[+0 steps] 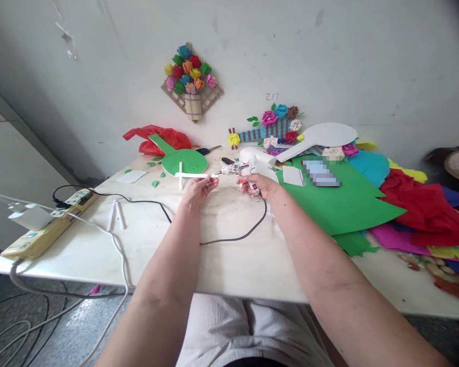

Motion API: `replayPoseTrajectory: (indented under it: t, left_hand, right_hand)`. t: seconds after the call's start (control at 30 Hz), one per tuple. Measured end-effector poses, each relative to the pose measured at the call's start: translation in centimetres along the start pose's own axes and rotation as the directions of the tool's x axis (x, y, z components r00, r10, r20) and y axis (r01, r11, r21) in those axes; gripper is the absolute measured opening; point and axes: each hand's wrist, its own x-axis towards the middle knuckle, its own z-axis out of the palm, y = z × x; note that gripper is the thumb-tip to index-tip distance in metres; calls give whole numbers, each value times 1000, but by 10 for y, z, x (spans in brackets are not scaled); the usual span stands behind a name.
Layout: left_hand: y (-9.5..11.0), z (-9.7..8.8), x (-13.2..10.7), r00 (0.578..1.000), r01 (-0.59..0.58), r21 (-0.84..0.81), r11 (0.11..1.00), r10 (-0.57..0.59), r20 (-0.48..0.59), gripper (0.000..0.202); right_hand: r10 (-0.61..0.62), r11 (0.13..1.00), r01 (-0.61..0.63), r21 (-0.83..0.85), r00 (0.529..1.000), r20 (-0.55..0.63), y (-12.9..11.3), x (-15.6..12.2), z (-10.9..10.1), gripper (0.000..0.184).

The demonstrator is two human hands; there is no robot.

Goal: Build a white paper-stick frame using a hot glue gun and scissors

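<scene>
My left hand [201,190] pinches a white paper strip [195,176], which has a second white strip [181,182] crossing its left end. In my right hand [254,186] is a white hot glue gun [251,171], its nozzle pointing left at the near end of the strip. Nozzle and strip look very close; whether they touch I cannot tell. A black cord [252,232] runs down from the glue gun's handle. Behind my left hand lies a green round paddle-shaped cutout [184,162]. Two loose white strips [117,215] rest on the table to the left.
A yellow power strip [48,224] with plugs and cords lies at the table's left edge. Green sheets [340,209], a phone [321,173] and coloured crepe paper [416,204] cover the right side. Scissors [208,150] lie behind. Paper-flower crafts [191,81] are against the wall.
</scene>
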Motion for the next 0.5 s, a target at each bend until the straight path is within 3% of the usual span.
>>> replayPoseTrajectory:
  t: [0.33,0.5]
  left_hand:
    - [-1,-8,3,999,-14,47,999,12,39,16]
    - [-1,-8,2,998,-20,66,998,16,67,18]
  right_hand:
    - [-54,997,50,59,997,56,1,-2,-9,18]
    - [-27,998,27,61,1000,3,2,0,-8,19]
